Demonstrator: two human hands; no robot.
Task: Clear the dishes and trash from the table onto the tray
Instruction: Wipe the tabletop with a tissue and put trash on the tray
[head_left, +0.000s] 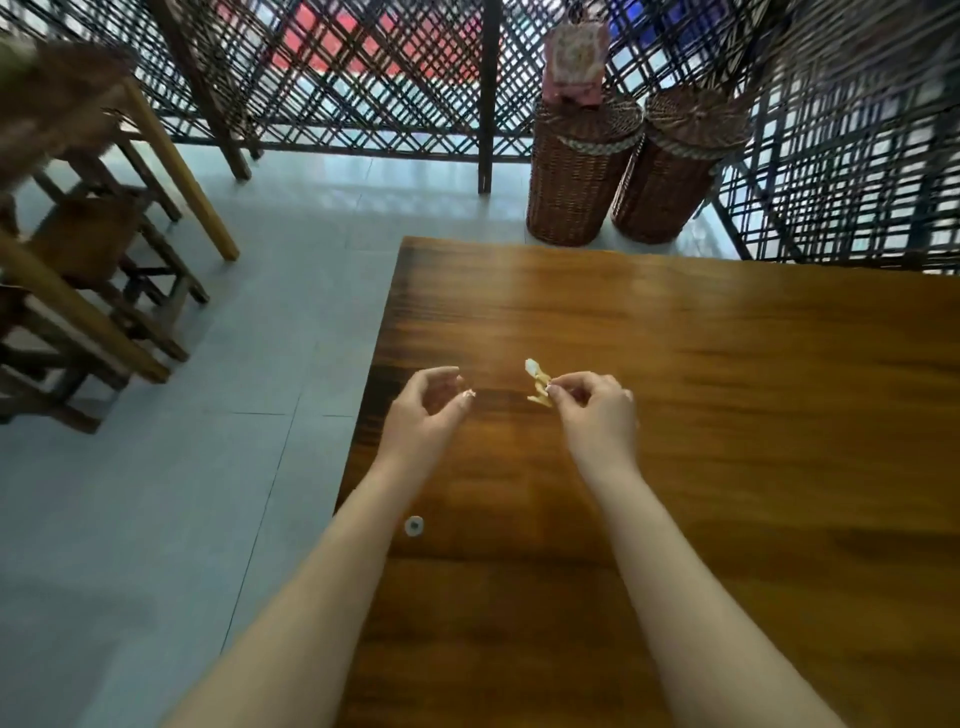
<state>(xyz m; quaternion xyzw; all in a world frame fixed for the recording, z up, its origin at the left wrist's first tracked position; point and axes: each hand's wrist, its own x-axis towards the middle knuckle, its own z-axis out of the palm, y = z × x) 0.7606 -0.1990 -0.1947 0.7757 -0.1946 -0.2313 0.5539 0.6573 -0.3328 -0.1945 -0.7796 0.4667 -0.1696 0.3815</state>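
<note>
My right hand pinches a small crumpled scrap of pale yellow-white trash between thumb and fingertips, just above the wooden table. My left hand hovers a little to the left of the scrap, near the table's left edge, with its fingers loosely curved and nothing in them. A small round white cap-like piece lies on the table near the left edge, beside my left forearm. No tray or dishes are in view.
Two lidded wicker baskets stand on the floor beyond the table's far edge, one with a pink packet on top. Wooden chairs and a table leg stand at the left. A lattice screen closes the back.
</note>
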